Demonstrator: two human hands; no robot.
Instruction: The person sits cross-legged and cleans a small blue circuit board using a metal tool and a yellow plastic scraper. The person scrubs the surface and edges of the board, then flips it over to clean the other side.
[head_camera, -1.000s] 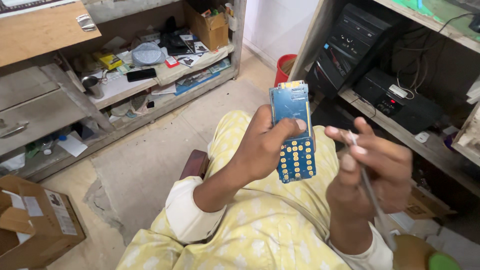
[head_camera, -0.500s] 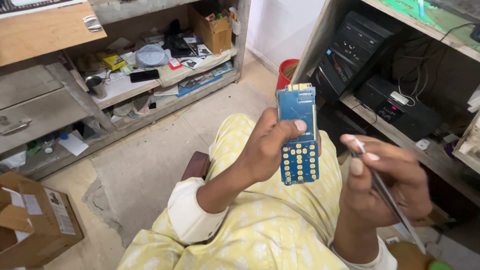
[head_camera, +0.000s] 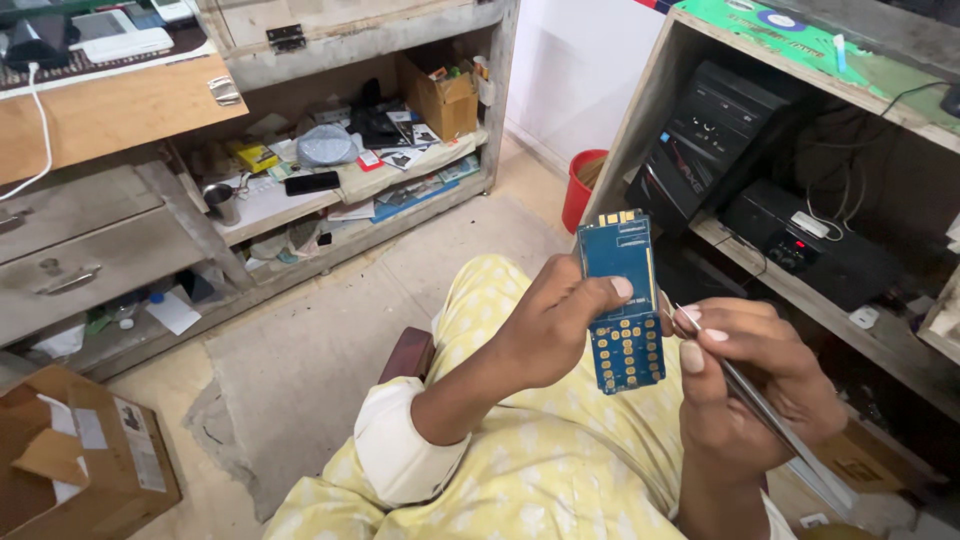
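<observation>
In the head view, the left hand (head_camera: 555, 330) comes in from about seven o'clock and grips a blue circuit board (head_camera: 622, 300) near the picture's middle, its thumb pressed across the face of the board and the other fingers curled round behind. The board stands upright, tilted a little, with gold contacts along its top edge and a grid of gold keypad pads on its lower half, all bare: no casing, keys or screen on it. Just beside it at three o'clock, the right hand (head_camera: 745, 385) pinches a pair of slim metal tweezers (head_camera: 765, 410) between thumb and fingertips; the tips point up toward the board's right edge and sit close to it, though contact cannot be made out, and the long end runs off toward five o'clock. Both hands hover above the person's lap in yellow patterned cloth (head_camera: 520, 470). Judging by this, the board is already stripped and in hand, and fine work at its edge seems to be only starting. At ten o'clock are cluttered wooden shelves (head_camera: 340, 190), at eight o'clock a cardboard box (head_camera: 80, 460), at twelve o'clock a red bucket (head_camera: 582, 188), and at two o'clock a black computer tower (head_camera: 715, 140).
</observation>
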